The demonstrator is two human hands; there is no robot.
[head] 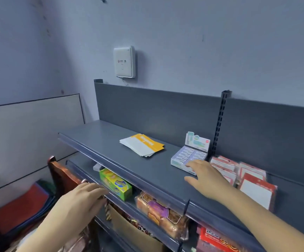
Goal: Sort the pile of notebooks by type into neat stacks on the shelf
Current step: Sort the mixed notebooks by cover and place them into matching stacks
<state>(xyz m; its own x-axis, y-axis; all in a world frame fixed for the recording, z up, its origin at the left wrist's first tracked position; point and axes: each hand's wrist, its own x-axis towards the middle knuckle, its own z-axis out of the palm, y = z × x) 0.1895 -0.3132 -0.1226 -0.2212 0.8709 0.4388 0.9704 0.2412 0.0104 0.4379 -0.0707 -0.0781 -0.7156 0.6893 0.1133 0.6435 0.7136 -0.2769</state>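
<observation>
Right hand [207, 177] spread, palm down over the top shelf [111, 142], fingertips [189, 164] at a white display box [189, 155], red-edged notebooks [249, 180] piled just right of it, orange-and-white notebooks [142, 144] stacked farther left, left hand [85, 195] loosely open at the lower shelf [83, 161] edge

Looking forward and down from head height, standing close against a grey shelf [138, 171], near enough for the left hand [85, 193] and right hand [207, 177] to be filling the foreground. Facing the blue-grey wall [183, 42] at a slant, setting the shelf on a diagonal from upper left to lower right. Taking in a lower tier [82, 160] beneath, wide-angle, curving lines near the edges.
</observation>
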